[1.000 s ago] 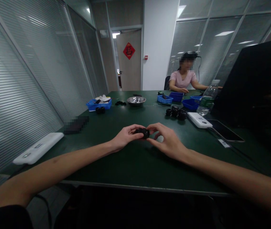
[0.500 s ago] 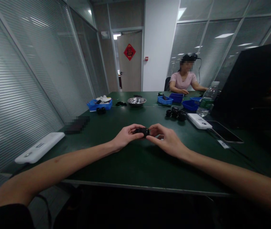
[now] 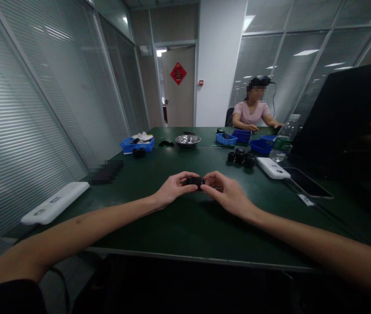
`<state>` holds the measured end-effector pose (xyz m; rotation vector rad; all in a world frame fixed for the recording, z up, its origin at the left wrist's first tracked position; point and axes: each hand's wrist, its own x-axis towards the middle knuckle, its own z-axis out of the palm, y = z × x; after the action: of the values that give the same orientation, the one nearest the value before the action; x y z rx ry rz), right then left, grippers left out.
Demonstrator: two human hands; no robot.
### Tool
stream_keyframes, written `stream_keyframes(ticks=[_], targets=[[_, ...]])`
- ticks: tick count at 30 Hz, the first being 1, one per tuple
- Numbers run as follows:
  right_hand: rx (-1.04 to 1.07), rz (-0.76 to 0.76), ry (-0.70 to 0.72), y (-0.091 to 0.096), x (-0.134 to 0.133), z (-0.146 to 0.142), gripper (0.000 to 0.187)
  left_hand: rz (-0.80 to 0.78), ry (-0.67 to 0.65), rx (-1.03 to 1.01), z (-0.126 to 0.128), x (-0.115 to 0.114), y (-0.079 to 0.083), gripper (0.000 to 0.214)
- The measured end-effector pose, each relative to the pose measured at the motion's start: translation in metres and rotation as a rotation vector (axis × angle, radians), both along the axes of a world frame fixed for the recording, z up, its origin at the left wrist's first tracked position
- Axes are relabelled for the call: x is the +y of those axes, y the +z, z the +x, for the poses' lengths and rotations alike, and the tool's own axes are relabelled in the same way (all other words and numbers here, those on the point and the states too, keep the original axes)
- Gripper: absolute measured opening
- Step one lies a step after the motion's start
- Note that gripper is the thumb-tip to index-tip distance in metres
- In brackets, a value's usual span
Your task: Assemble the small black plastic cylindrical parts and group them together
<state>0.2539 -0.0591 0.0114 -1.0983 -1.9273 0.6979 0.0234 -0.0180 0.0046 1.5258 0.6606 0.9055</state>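
A small black cylindrical part (image 3: 195,182) is held just above the green table (image 3: 185,231), in front of me. My left hand (image 3: 173,188) is closed round its left end, thumb below and fingers on top. On the other end, the thumb and fingertips of my right hand (image 3: 226,190) pinch its right edge. Fingers cover much of the part, so its exact kind cannot be made out. Several similar black round parts (image 3: 241,157) sit in a cluster beyond my right hand.
A steel bowl (image 3: 188,141) and a filled blue tray (image 3: 137,144) stand farther back. Blue bins (image 3: 260,146), a water bottle (image 3: 284,138), a white power bank (image 3: 273,168) and a phone (image 3: 308,182) lie rightward. Another white power bank (image 3: 55,203) lies left. A co-worker (image 3: 251,112) sits opposite.
My right fingertips have closed in slightly on the black part's right end, which now shows less of its face. Both hands stay in nearly the same place.
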Motion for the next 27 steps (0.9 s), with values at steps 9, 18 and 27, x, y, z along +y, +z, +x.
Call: stream_keyframes(ticks=[9, 18, 27], targets=[[0.008, 0.093, 0.05, -0.0011, 0.0016, 0.0003, 0.037, 0.043, 0.018, 0.022, 0.0012, 0.0003, 0.0, 0.045], [0.024, 0.051, 0.048, -0.0062, 0.0027, -0.001, 0.03, 0.058, 0.02, 0.029, 0.0003, 0.0012, -0.0011, 0.045], [0.036, 0.008, -0.005, -0.0048, 0.0018, -0.0032, 0.03, 0.018, 0.021, -0.008, 0.0018, -0.0009, 0.0002, 0.047]])
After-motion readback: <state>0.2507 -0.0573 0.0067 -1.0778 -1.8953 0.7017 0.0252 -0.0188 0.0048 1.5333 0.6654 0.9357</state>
